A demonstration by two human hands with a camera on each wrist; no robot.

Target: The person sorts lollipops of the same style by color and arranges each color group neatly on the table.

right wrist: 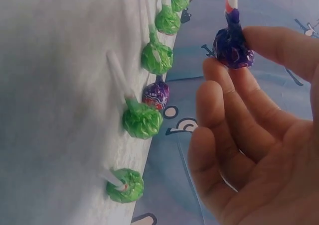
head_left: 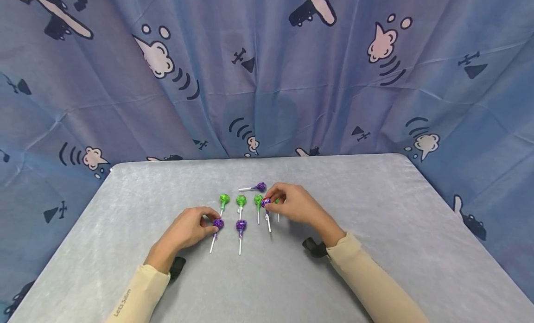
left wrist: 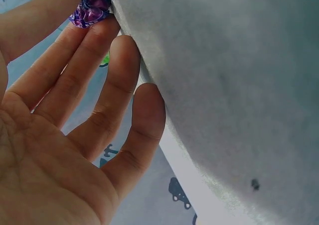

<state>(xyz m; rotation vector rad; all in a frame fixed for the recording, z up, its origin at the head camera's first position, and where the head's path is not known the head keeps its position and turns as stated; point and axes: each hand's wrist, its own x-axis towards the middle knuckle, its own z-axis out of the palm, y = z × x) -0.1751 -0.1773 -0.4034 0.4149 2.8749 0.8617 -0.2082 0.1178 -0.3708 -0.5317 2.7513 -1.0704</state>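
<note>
My left hand [head_left: 189, 228] pinches a purple-wrapped lollipop [head_left: 218, 224] by its candy head, the white stick pointing toward me. In the left wrist view that purple wrapper [left wrist: 93, 11] shows between thumb and fingertips. Above the table, my right hand [head_left: 295, 202] grips another purple lollipop [head_left: 265, 202] between thumb and fingers; its stick points up in the right wrist view, with the dark purple head [right wrist: 233, 48] in the fingertips. Beside the left hand lies a third purple lollipop [head_left: 241, 225], below a green lollipop [head_left: 241, 200] in a row of several green ones.
One more purple lollipop [head_left: 261, 187] lies sideways behind the green row. Another green lollipop [head_left: 277, 201] is partly covered by the right hand. The grey-covered table [head_left: 354, 188] ends at a blue patterned curtain [head_left: 267, 82].
</note>
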